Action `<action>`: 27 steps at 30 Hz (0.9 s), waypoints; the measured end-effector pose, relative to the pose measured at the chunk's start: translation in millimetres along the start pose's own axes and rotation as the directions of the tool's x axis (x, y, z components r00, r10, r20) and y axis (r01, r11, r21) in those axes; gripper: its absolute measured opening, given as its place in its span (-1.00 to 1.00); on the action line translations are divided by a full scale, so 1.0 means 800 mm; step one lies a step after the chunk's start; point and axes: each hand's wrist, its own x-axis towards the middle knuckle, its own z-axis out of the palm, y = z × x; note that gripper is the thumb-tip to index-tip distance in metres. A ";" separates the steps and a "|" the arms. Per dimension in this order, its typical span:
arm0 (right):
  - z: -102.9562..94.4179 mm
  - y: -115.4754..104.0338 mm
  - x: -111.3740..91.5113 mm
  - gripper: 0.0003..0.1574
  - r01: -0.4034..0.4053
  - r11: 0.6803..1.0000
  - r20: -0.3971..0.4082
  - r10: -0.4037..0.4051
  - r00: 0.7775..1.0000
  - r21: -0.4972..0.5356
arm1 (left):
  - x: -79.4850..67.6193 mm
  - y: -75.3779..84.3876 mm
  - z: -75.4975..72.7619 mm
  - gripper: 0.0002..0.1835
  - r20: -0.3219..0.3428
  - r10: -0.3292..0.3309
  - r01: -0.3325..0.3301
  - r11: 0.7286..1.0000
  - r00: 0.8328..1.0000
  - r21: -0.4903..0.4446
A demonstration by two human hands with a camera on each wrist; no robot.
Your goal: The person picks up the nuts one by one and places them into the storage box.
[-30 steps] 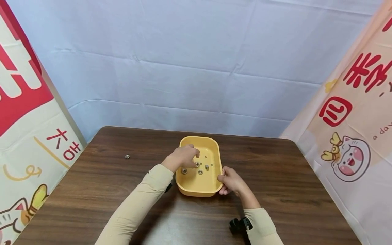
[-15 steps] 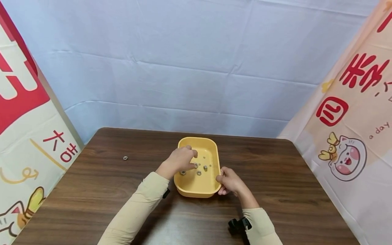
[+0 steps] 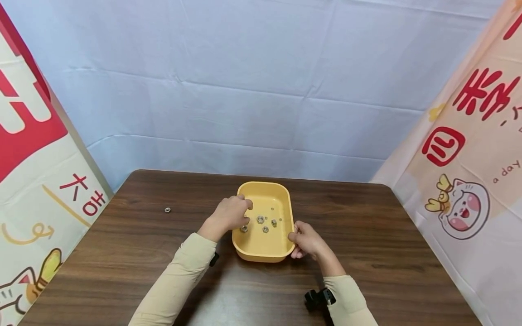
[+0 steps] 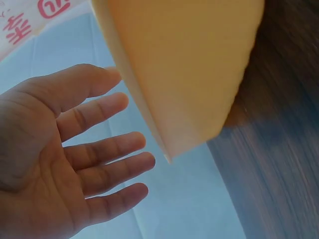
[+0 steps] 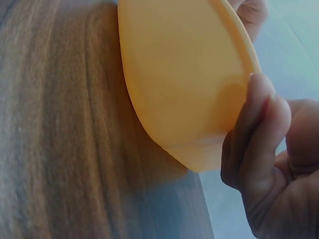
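A yellow rectangular bin (image 3: 265,246) sits on the table, holding several metal hex nuts of mixed sizes. Among them are a larger nut (image 3: 260,219), one standing on its side (image 3: 274,223) and a nut near the left wall (image 3: 244,228). My left hand (image 3: 230,213) hovers at the bin's left rim, fingers spread and holding nothing; the left wrist view shows its bare palm (image 4: 55,164) beside the bin wall (image 4: 184,74). On the other side, my right hand (image 3: 306,240) pinches the right rim between thumb and fingers (image 5: 259,119).
One loose nut (image 3: 167,210) lies on the dark wooden table (image 3: 122,253), well left of the bin. Behind the table hangs a pale blue cloth (image 3: 244,90), with printed cloths at both sides. A black wrist camera (image 3: 314,299) sits under the right forearm.
My left hand has drawn back leftward from over the nuts to the bin's left rim, uncovering the larger nut. The right hand keeps its grip on the rim.
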 end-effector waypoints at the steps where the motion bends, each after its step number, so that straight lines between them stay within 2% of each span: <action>1: 0.000 0.000 0.000 -0.93 0.001 1.000 -0.003 -0.001 1.000 0.001 | -0.001 -0.003 0.000 -0.68 -0.006 -0.007 0.007 1.000 1.000 -0.002; 8: 0.000 -0.002 0.001 -0.92 0.001 1.000 0.000 -0.001 1.000 -0.001 | -0.013 -0.022 -0.001 -0.68 -0.022 -0.062 0.061 0.997 0.998 -0.041; 16: -0.002 -0.003 0.004 -0.92 0.005 1.000 -0.017 -0.006 1.000 -0.020 | -0.028 -0.042 0.003 -0.76 -0.064 -0.065 0.062 0.997 0.996 -0.044; 27: 0.000 -0.001 0.005 -0.92 -0.010 1.000 -0.012 0.010 1.000 -0.014 | -0.047 -0.074 0.006 -0.71 -0.046 -0.121 0.118 0.992 0.992 -0.047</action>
